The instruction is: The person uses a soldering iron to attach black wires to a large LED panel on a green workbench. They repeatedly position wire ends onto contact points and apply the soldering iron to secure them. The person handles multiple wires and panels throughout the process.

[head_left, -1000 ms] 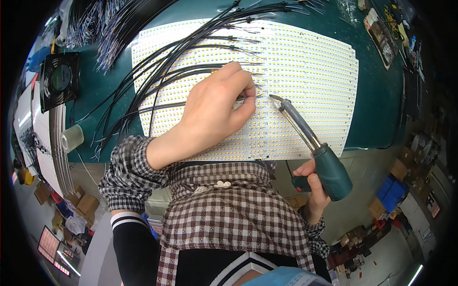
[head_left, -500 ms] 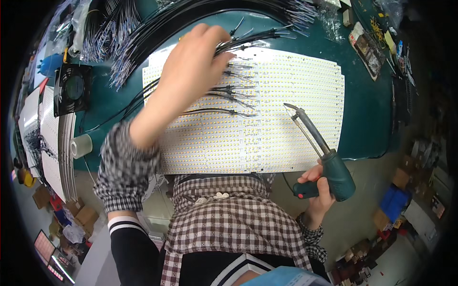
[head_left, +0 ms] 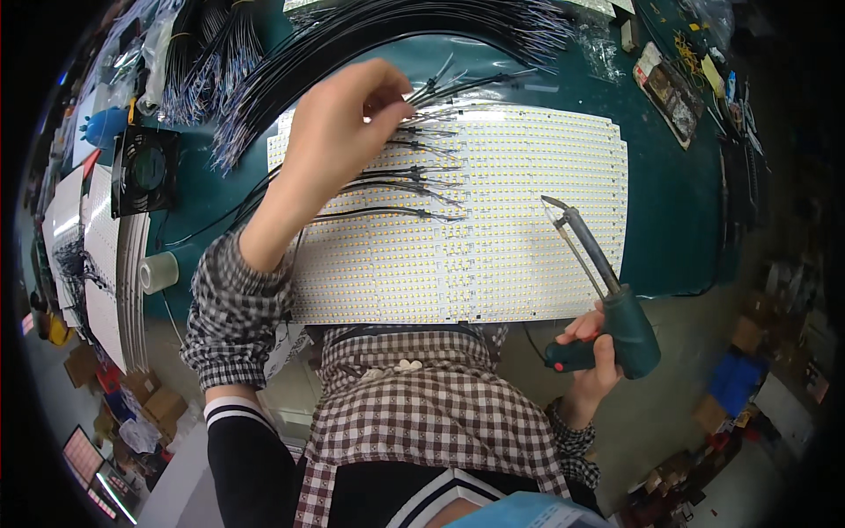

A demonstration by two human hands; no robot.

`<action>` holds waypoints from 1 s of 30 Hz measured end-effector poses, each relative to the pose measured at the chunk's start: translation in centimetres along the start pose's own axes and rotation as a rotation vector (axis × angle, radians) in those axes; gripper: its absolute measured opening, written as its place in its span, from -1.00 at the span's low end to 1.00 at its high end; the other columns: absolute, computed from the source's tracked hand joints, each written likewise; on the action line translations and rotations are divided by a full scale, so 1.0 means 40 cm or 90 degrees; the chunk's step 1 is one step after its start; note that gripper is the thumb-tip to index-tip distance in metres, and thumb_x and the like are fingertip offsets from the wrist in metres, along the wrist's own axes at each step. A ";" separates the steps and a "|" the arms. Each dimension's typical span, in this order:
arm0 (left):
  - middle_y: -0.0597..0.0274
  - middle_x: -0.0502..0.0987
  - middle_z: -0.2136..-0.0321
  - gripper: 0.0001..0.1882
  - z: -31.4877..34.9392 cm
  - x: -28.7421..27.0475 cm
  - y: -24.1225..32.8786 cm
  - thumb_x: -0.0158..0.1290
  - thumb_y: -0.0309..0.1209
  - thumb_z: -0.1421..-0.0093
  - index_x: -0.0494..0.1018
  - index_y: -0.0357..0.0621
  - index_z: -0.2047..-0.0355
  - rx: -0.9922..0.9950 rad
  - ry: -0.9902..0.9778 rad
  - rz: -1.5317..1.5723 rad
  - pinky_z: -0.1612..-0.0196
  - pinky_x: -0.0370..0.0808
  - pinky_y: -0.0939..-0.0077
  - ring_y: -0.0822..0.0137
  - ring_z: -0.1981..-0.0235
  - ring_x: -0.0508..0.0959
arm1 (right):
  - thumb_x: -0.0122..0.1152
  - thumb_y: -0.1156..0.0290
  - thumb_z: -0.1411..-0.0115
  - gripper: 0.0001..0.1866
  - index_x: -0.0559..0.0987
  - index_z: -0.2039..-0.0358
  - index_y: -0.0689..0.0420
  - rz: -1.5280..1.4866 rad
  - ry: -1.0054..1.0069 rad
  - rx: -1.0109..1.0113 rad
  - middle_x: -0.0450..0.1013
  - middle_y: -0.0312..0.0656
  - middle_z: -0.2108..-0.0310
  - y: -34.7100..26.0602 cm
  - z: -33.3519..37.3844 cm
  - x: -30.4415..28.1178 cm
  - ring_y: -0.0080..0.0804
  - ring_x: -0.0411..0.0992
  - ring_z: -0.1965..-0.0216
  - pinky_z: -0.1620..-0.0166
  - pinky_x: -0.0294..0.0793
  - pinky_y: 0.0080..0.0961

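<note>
My right hand (head_left: pixel 594 352) grips the green handle of a soldering gun (head_left: pixel 635 339). Its bent tip is above the right half of a white LED panel (head_left: pixel 546 255), a sheet dotted with rows of small yellow chips. Over the panel's upper left, my left hand (head_left: pixel 343 123) has its fingers curled, thumb and forefinger closed around a black cable (head_left: pixel 431 88) with thin stripped ends. The exact grip is partly hidden by the hand. Below it, several black cables (head_left: pixel 378 211) lie on the panel, their wire ends along its middle seam.
A big bundle of black cables (head_left: pixel 370 48) arcs along the back of the green table (head_left: pixel 673 238). To the left are a black fan (head_left: pixel 145 172), a white roll (head_left: pixel 159 273) and stacked white panels (head_left: pixel 110 255). A stained flat box (head_left: pixel 669 95) lies at back right.
My left hand has moved slightly left and down, its fingers more curled. The soldering gun has shifted a little right and down in my right hand.
</note>
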State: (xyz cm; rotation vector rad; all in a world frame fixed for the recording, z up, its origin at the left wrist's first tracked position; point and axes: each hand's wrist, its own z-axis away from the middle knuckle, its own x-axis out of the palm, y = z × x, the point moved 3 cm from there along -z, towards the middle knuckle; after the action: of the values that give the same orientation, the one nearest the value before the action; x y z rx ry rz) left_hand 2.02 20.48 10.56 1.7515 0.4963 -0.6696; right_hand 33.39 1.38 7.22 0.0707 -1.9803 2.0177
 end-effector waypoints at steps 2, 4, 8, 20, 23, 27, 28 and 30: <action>0.22 0.58 0.41 -0.83 0.046 0.007 0.055 0.18 -0.56 -0.05 0.49 -0.27 0.32 0.050 -0.050 0.028 0.28 0.50 0.59 0.42 0.38 0.58 | 0.11 0.35 -0.19 -0.52 0.34 0.02 0.50 0.005 0.023 -0.001 0.40 -0.10 0.42 -0.008 0.005 0.001 -0.33 0.44 0.39 0.39 0.57 -0.46; 0.18 0.55 0.42 -0.84 0.098 0.025 0.091 0.15 -0.56 -0.05 0.47 -0.24 0.32 0.070 -0.134 -0.044 0.30 0.49 0.48 0.29 0.38 0.58 | 0.11 0.33 -0.19 -0.51 0.33 0.02 0.50 0.004 0.033 -0.007 0.40 -0.10 0.42 -0.009 0.010 -0.004 -0.33 0.43 0.39 0.40 0.58 -0.47; 0.16 0.50 0.43 -0.86 0.116 0.066 0.100 0.13 -0.54 -0.03 0.44 -0.20 0.36 0.110 -0.140 -0.165 0.31 0.46 0.32 0.10 0.36 0.52 | 0.10 0.30 -0.20 -0.50 0.33 0.02 0.50 -0.002 0.017 -0.023 0.40 -0.10 0.42 -0.005 0.006 -0.019 -0.32 0.44 0.39 0.40 0.59 -0.48; 0.08 0.41 0.44 -0.84 0.055 0.262 0.163 0.12 -0.45 -0.07 0.37 -0.22 0.41 0.274 -0.224 -0.024 0.32 0.40 0.22 0.04 0.38 0.46 | -0.02 0.18 -0.28 -0.45 0.27 -0.04 0.45 0.034 0.008 -0.056 0.36 -0.14 0.41 -0.008 0.022 -0.060 -0.37 0.39 0.37 0.42 0.55 -0.52; 0.08 0.41 0.47 -0.89 0.103 0.133 0.215 0.09 -0.52 -0.09 0.36 -0.24 0.40 0.171 -0.158 -0.041 0.40 0.40 0.26 0.06 0.44 0.47 | 0.07 0.23 -0.23 -0.44 0.29 -0.02 0.51 -0.001 0.028 -0.050 0.40 -0.10 0.41 -0.009 0.018 -0.056 -0.32 0.43 0.38 0.42 0.58 -0.49; 0.12 0.40 0.48 -0.92 0.182 0.054 0.190 0.06 -0.58 -0.11 0.37 -0.25 0.39 0.066 -0.154 -0.030 0.48 0.38 0.40 0.15 0.53 0.45 | 0.13 0.25 -0.19 -0.43 0.30 -0.01 0.52 -0.027 0.009 -0.022 0.43 -0.07 0.40 0.003 0.014 -0.045 -0.27 0.46 0.39 0.41 0.59 -0.46; 0.12 0.41 0.47 -0.92 0.197 0.060 0.156 0.06 -0.58 -0.11 0.38 -0.24 0.39 0.033 -0.154 -0.032 0.49 0.38 0.42 0.16 0.53 0.45 | 0.13 0.25 -0.19 -0.43 0.31 -0.01 0.51 -0.020 -0.009 -0.014 0.43 -0.07 0.40 0.005 0.010 -0.038 -0.26 0.47 0.38 0.41 0.59 -0.45; 0.16 0.41 0.47 -0.92 0.211 0.095 0.099 0.06 -0.58 -0.09 0.39 -0.24 0.39 0.014 -0.134 -0.045 0.49 0.38 0.48 0.24 0.55 0.45 | 0.14 0.25 -0.19 -0.43 0.32 -0.01 0.50 0.000 -0.031 -0.004 0.44 -0.07 0.40 0.006 0.009 -0.030 -0.24 0.48 0.37 0.39 0.59 -0.43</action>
State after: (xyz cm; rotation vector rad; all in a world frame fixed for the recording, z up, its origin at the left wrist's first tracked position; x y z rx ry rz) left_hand 5.83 11.25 9.21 1.6663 0.4085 -0.9021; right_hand 34.39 0.79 6.69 0.1194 -2.0157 2.0270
